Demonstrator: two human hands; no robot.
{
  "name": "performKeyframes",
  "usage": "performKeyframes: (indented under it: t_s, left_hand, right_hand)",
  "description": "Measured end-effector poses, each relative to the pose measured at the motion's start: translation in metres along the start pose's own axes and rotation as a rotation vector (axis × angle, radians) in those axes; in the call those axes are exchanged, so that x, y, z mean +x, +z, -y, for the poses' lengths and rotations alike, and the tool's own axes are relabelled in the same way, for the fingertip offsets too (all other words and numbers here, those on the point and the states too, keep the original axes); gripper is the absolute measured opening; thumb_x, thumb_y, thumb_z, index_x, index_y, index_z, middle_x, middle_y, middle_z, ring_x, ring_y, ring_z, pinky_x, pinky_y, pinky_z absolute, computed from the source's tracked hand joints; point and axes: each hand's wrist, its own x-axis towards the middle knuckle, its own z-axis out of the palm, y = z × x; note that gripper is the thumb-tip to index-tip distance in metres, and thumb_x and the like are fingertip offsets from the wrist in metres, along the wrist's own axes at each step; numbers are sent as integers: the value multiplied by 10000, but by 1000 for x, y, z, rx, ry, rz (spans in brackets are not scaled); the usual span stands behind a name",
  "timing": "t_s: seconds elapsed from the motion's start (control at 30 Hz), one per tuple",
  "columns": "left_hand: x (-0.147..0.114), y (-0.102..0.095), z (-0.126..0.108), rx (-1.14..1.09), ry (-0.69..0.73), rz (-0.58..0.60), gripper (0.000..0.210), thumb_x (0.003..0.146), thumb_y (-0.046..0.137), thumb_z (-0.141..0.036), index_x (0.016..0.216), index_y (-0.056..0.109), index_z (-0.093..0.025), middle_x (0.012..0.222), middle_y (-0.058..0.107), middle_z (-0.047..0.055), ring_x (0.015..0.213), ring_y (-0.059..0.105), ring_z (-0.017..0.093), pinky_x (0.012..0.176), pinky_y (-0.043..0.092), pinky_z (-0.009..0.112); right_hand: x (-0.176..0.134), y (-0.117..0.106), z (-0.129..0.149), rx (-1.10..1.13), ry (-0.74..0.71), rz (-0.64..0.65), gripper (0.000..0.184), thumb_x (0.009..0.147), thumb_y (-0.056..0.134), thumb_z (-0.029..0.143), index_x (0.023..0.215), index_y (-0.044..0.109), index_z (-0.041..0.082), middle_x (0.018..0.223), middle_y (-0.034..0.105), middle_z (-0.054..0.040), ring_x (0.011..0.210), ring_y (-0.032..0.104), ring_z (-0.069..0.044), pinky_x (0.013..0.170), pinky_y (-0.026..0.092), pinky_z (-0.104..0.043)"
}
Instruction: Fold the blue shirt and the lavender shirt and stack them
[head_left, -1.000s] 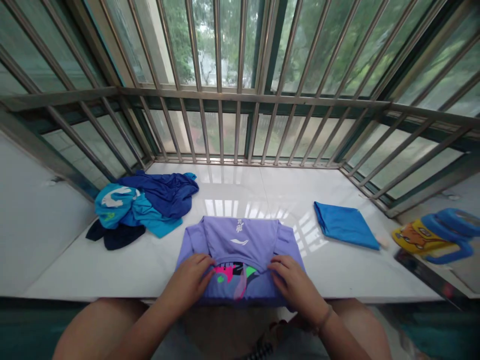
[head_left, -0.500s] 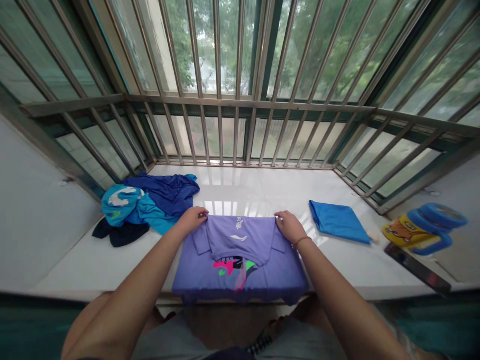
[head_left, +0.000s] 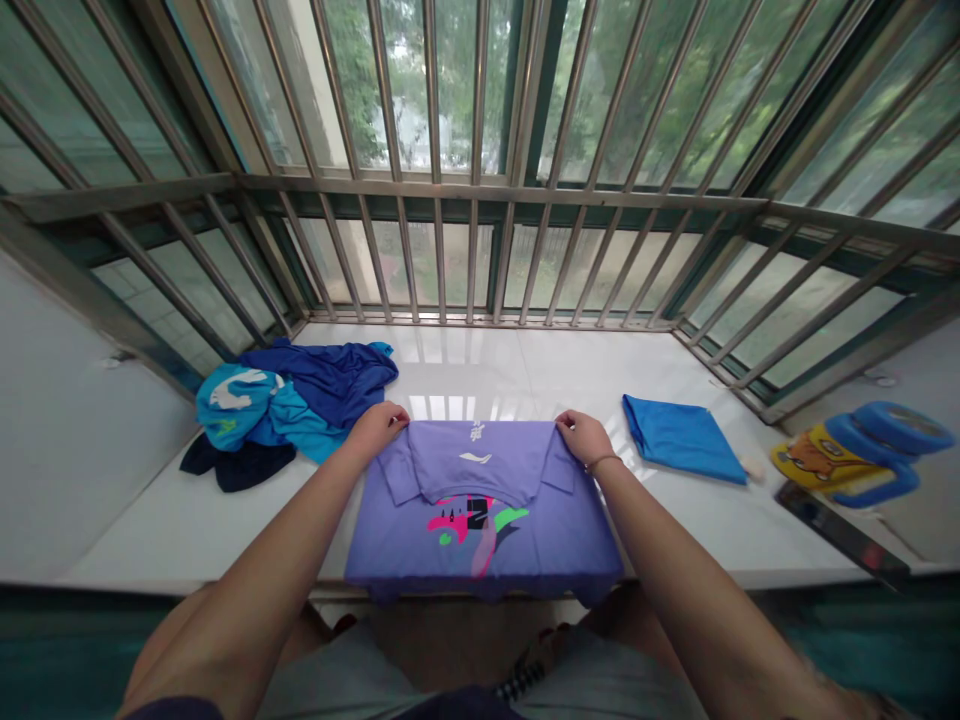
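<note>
A purple T-shirt [head_left: 480, 540] with a pink, green and black print lies on the white ledge, its lower edge hanging over the front. Its upper part is folded down toward me, so a small white logo and lettering show near the far fold. My left hand [head_left: 381, 428] pinches the far left corner of this fold. At the far right corner, my right hand [head_left: 583, 438] pinches the fabric between thumb and fingers. The sleeves lie folded in at both sides, partly under the turned-down layer.
Crumpled blue and dark clothes [head_left: 292, 400] lie to the left. On the right are a folded blue cloth [head_left: 684, 440], a yellow and blue bottle [head_left: 859, 455] and a dark phone [head_left: 840, 530]. Metal window bars [head_left: 495, 190] enclose the white ledge [head_left: 187, 535].
Both hands and the far fold have shifted slightly away from me. More of the colourful print shows below the turned-down layer. The grip at both corners stays.
</note>
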Motion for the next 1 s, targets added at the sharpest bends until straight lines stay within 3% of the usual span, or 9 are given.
performKeyframes:
  t_s: [0.13,0.23,0.4,0.57,0.77,1.0]
  left_hand:
    - [-2,10,-2,20,-34,-50,318,942,551,-314,1090,795,-174,1128,772,149,1061,700,284,971,530,373]
    - [1,14,-1,20,-78,-26,366,972,558,-435,1054,796,-170,1080,780,154,996,711,285,922,534,365]
    - [17,7,-1,-34,-110,152,388,727,828,-595,747,748,-216,799,770,77,769,703,255,698,493,319]
    - [30,-4,-5,-109,-85,246,480,625,864,-670,714,689,-232,705,729,14,692,656,211,627,448,292]
    - [56,-8,-18,-142,-68,134,404,734,803,-581,828,631,-228,677,639,-34,676,613,182,629,435,273]
    - [92,-37,-55,-70,11,-23,337,845,761,-416,1085,781,-179,888,776,59,865,699,236,811,524,321]
  right_hand:
    - [-3,4,3,-1,9,-22,281,1069,557,304,1133,803,184,1123,809,-102,999,731,-210,901,508,-294]
    - [-1,4,6,-11,-22,0,354,1097,541,386,1138,806,155,1134,798,-143,1027,724,-223,911,503,-298]
    - [12,-1,8,-16,-72,122,233,967,767,406,1020,820,186,1006,814,-89,918,728,-204,824,509,-275]
    - [26,-7,2,4,-72,170,131,932,795,335,906,810,207,937,822,-49,867,729,-179,774,495,-252]
    - [40,-9,3,35,-15,33,132,991,716,303,990,785,191,1018,814,-67,928,713,-177,824,483,-263]
    - [57,-42,13,112,-11,-163,117,976,689,286,1016,756,199,1011,797,-70,902,692,-197,846,494,-303]
